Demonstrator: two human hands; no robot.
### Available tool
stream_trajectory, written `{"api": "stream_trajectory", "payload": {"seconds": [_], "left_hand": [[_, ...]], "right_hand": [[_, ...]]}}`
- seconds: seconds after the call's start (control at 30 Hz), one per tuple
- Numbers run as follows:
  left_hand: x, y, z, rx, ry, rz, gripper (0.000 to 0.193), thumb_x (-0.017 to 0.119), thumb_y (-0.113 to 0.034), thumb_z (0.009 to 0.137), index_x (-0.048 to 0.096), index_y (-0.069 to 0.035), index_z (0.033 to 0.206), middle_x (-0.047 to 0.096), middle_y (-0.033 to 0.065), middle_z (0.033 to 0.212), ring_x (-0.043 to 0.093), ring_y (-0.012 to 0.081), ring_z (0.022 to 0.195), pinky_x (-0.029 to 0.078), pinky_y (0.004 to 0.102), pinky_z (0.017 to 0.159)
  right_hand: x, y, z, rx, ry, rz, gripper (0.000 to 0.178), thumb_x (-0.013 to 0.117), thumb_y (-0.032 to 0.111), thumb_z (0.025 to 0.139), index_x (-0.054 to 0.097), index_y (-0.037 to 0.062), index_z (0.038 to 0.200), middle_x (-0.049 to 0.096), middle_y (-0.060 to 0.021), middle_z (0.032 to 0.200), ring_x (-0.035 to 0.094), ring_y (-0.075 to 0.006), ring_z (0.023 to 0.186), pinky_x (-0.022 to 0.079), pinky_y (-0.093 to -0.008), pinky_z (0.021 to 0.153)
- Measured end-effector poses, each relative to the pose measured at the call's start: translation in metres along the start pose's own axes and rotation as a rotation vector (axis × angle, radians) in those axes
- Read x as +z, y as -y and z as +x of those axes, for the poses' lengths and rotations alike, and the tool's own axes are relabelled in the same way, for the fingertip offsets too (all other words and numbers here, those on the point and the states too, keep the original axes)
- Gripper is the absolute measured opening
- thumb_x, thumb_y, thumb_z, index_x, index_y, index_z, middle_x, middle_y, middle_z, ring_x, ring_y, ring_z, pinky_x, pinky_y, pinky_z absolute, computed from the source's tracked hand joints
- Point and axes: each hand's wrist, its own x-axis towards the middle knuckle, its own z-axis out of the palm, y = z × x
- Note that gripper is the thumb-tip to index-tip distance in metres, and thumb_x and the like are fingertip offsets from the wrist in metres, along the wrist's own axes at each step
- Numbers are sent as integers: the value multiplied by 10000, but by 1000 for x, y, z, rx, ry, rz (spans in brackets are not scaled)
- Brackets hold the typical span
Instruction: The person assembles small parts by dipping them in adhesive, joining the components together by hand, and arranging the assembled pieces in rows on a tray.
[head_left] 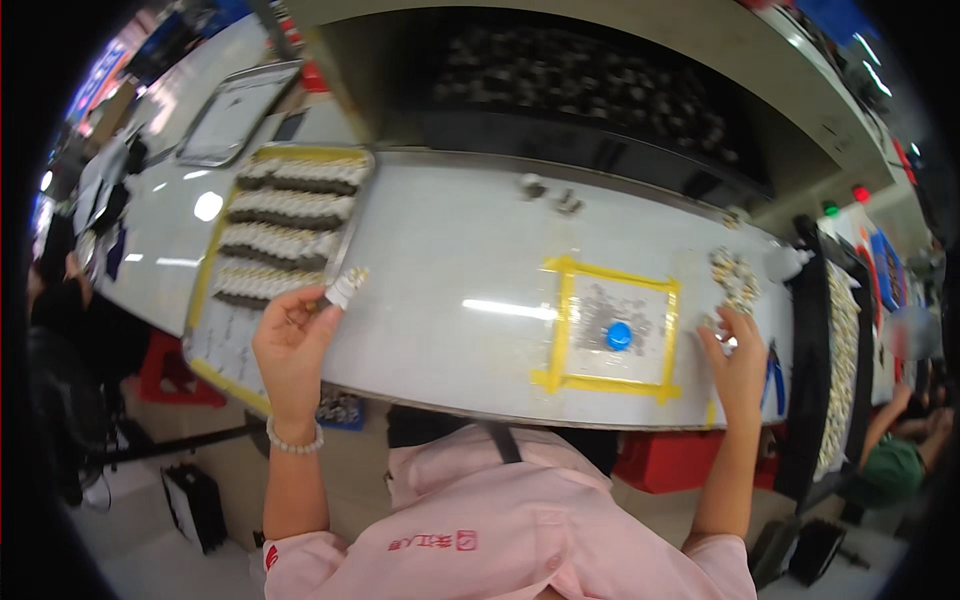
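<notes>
My left hand (292, 345), with a beaded bracelet at the wrist, pinches a small white part with gold-coloured bits at its tip (343, 288). It is beside the near right part of a yellow-edged tray (215, 345), which bears rows of similar white parts (290, 205) with dark lower sides. Over on the right, my right hand (738, 360) has its fingertips closed on a small shiny metallic piece (731, 343), too small to name. Just beyond it lies a heap of small white and gold-coloured parts (735, 278).
A yellow-taped square (562, 320) holds dark specks and a round blue piece (619, 336). Blue-handled pliers (773, 380) lie at right, beside a black tray (812, 370) of gold-coloured parts. Loose metal parts (567, 203) sit at the back, below a dark bin (480, 135) of small pieces.
</notes>
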Motion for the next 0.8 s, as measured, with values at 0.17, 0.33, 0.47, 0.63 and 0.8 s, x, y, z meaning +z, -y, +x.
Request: {"api": "stream_trajectory", "payload": {"seconds": [0.17,0.33,0.47,0.63,0.8], "left_hand": [[-111,-4,36,204,-407,553,243,642,1,834,609,38,1072,636,56,934,598,95,843,475,213,736],[-187,19,58,124,-500,844,216,671,-58,798,656,32,993,677,73,798,624,97,717,486,216,649],[-206,50,73,30,-433,760,202,666,-76,814,662,30,986,680,70,821,623,99,727,482,223,668],[-219,56,84,-15,-330,722,226,623,-158,873,657,25,1002,683,81,845,627,115,787,476,235,723],[-169,34,76,147,-375,899,295,576,-214,913,615,-1,1114,661,113,965,620,184,873,473,273,753]], "right_hand": [[8,2,6,0,146,15,199,584,4,814,578,-20,1011,565,-147,902,560,-235,737,466,-318,621],[14,-3,16,-30,187,249,265,535,-74,821,569,-8,1075,502,-72,866,521,-153,753,445,-246,716],[21,-16,11,44,223,639,243,558,-56,839,562,-9,1077,544,-29,931,549,-114,770,417,-205,733],[21,-15,-3,138,145,902,227,624,-108,779,563,6,965,562,-20,931,555,-86,822,444,-200,759],[35,-6,-13,188,149,779,225,692,-76,726,584,15,901,567,5,874,516,-60,729,434,-204,663]]}}
